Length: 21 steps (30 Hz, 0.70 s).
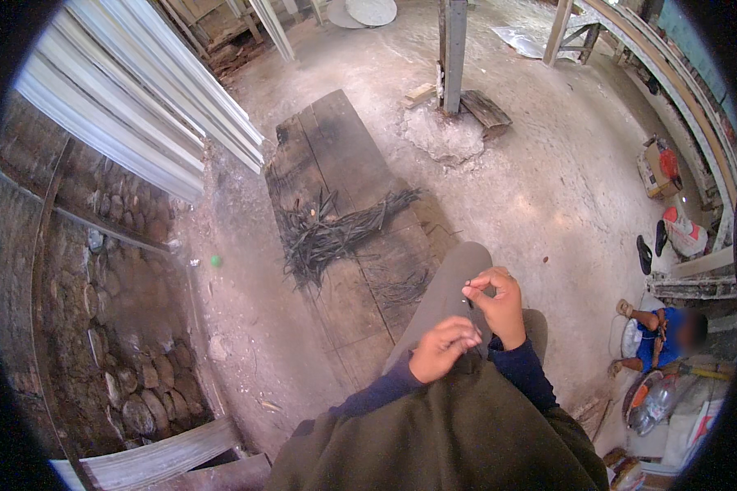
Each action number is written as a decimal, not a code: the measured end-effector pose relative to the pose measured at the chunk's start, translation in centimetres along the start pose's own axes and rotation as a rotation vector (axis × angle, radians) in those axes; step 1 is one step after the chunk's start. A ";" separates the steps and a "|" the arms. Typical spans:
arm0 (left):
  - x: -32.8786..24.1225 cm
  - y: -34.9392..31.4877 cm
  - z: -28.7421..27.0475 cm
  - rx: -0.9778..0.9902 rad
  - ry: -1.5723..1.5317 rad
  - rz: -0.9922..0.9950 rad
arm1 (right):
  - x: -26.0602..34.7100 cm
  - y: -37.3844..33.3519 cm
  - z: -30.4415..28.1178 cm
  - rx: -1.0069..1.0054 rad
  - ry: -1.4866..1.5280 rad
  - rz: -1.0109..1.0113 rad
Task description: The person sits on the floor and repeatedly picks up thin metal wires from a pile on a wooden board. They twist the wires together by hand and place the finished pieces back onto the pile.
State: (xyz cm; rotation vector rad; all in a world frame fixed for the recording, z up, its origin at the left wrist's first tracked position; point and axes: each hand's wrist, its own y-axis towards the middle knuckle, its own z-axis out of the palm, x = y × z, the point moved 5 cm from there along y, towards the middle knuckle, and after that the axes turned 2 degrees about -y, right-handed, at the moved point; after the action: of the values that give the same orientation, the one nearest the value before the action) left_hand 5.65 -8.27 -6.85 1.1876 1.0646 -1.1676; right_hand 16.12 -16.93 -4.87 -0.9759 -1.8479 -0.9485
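My left hand (444, 349) is held above my lap, its fingers curled together. Whatever they may hold is too small to make out. To its right and a little farther off, my right hand (500, 304) pinches thumb against forefinger. A tiny dark tip shows at that pinch, but its kind cannot be told. Beyond my knee (458, 274), a tangled bundle of dark, thin strips (336, 233) lies across a dark wooden board (336, 135). Finer dark strands (401, 288) are spread on the board's nearer part. Neither hand touches the bundle.
Pale corrugated sheets (123, 82) lean at the left above a stone wall (139, 385). A post (452, 57) stands beyond the board, with a wood block (485, 113) at its foot. At the right a person in blue (671, 335) sits near a plastic bottle (653, 407).
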 end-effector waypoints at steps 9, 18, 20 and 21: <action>-0.8 -2.2 1.3 0.260 -0.441 -0.449 | -1.4 0.0 -0.9 -0.152 -0.256 -0.077; -0.6 -2.0 -2.0 0.072 -0.432 -0.334 | -4.9 -0.1 1.3 0.042 0.020 0.221; -0.9 -1.9 -5.0 -0.066 -0.331 -0.465 | -3.9 0.5 0.6 0.018 -0.066 0.091; -0.2 -1.8 -6.7 -0.149 -0.302 -0.404 | -3.7 0.3 0.2 0.070 -0.065 0.114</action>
State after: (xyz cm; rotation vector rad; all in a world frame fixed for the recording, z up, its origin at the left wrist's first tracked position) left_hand 3.82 -1.64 -7.51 0.6679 1.1638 -1.4943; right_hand 17.71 -17.59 -8.22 -1.0685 -1.8453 -0.7870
